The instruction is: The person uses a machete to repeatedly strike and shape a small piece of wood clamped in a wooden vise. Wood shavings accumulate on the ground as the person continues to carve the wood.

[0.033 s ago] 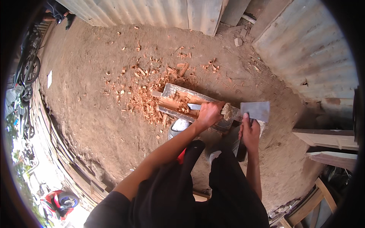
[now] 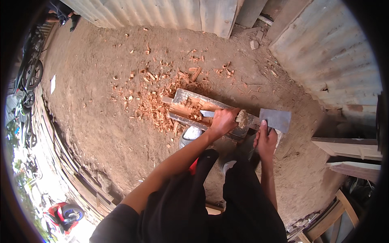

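My left hand (image 2: pixel 224 122) is closed around a chisel (image 2: pixel 207 114), its metal blade pointing left into a hollowed wooden workpiece (image 2: pixel 194 96). The frayed butt of the chisel's handle (image 2: pixel 242 118) sticks out on the right side of that hand. Just to the right, my right hand (image 2: pixel 266 141) grips a hatchet with a broad, flat grey head (image 2: pixel 276 120). A small gap separates the hatchet head from the chisel butt. Curled wood shavings (image 2: pixel 195 113) lie in the hollow around the blade tip.
Wood chips (image 2: pixel 156 109) litter the dirt ground left of the workpiece. My shoe (image 2: pixel 190 135) is close to its near side. Corrugated metal sheets (image 2: pixel 162 16) stand at the back and right. Wooden boards (image 2: pixel 344 148) lie at the right; a red motorcycle (image 2: pixel 63 216) is at lower left.
My right hand and the hatchet have shifted slightly to the right, away from the chisel butt. My left hand and the chisel have stayed in place.
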Motion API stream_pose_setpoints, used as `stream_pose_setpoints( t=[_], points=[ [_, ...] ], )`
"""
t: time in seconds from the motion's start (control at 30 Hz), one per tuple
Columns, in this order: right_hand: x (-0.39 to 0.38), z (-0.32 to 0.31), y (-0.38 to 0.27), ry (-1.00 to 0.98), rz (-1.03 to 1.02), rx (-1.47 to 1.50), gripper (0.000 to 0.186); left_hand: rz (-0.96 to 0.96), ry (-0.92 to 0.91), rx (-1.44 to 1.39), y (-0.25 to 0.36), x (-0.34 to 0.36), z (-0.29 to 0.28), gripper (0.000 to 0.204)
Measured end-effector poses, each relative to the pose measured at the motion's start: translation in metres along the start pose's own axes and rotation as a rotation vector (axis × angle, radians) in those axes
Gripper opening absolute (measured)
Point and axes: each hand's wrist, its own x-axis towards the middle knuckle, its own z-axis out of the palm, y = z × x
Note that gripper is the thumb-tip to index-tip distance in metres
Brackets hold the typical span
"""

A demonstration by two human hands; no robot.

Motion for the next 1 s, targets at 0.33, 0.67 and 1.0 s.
stream_pose_setpoints(
  t=[0.33, 0.67, 1.0],
  points=[
    [-0.004, 0.01, -0.004, 0.173, 0.061, 0.176, 0.046, -0.049, -0.093, 0.028, 0.007, 0.0, -0.004, 0.039],
    [-0.006, 0.013, 0.008, 0.137, 0.019, 0.349, 0.04, -0.068, -0.112, 0.071, 0.002, -0.002, 0.002, 0.056],
    [-0.008, 0.024, 0.015, 0.081, 0.042, 0.255, 0.045, -0.052, -0.176, 0.054, 0.006, 0.002, -0.003, 0.04]
  ],
)
